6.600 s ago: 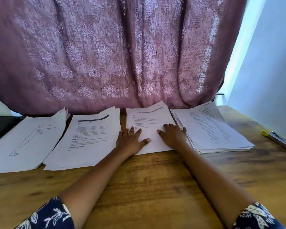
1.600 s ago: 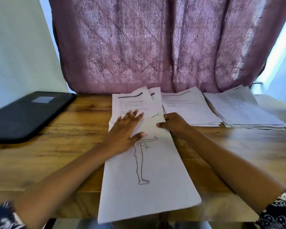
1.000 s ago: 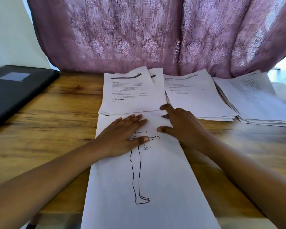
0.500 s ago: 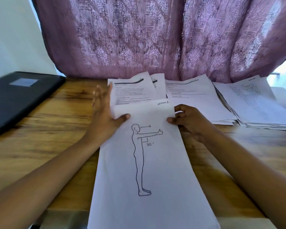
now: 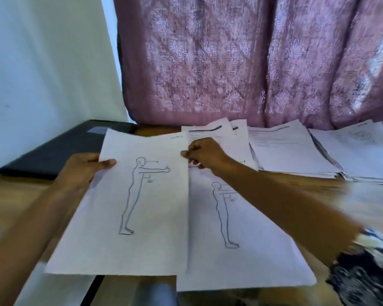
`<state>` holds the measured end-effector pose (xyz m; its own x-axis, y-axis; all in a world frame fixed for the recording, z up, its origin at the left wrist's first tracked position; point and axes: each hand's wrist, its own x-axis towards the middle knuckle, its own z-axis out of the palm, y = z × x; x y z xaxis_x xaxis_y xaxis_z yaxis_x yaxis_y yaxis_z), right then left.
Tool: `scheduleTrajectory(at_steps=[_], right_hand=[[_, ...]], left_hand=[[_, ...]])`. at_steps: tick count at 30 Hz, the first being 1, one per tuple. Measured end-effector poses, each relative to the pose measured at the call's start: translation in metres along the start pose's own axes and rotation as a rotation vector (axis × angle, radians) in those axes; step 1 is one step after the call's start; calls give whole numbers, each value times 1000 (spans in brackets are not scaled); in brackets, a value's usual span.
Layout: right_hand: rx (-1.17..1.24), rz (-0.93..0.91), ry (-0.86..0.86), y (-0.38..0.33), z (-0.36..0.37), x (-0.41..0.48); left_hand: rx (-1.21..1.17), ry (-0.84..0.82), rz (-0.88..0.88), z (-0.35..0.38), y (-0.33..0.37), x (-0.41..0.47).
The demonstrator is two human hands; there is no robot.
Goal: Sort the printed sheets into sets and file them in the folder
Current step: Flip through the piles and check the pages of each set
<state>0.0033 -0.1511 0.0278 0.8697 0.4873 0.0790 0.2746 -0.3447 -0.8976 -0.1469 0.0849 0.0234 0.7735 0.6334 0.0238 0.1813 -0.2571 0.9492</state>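
Note:
My left hand (image 5: 82, 171) grips the left edge of a sheet with a standing-figure drawing (image 5: 128, 217), lifted and shifted left. My right hand (image 5: 205, 154) pinches that sheet's upper right edge. Under it, a second sheet with the same figure (image 5: 241, 250) tops the stack lying on the wooden table (image 5: 352, 202). Behind my right hand lies a stack of text sheets (image 5: 210, 134). Two more text stacks sit to the right, one in the middle (image 5: 290, 151) and one at the far right (image 5: 363, 155). The black folder (image 5: 60, 151) lies shut at the left.
A mauve patterned curtain (image 5: 252, 62) hangs behind the table. A white wall (image 5: 42, 74) stands at the left. The figure sheets overhang the table's near edge.
Both hands have lifted the top figure sheet off its stack and moved it left, which uncovered an identical figure sheet below. The camera has turned left.

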Motion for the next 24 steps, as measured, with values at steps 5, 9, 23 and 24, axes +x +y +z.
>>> scheduleTrajectory(at_steps=[5, 9, 23, 24], right_hand=[[-388, -12, -52, 5, 77, 9], [-563, -42, -13, 10, 90, 4], [-395, -47, 506, 96, -125, -26], [-357, -31, 492, 103, -129, -28]], left_hand=[[550, 95, 32, -35, -37, 13], [802, 144, 147, -41, -54, 15], [939, -533, 900, 185, 35, -10], [952, -561, 910, 200, 29, -8]])
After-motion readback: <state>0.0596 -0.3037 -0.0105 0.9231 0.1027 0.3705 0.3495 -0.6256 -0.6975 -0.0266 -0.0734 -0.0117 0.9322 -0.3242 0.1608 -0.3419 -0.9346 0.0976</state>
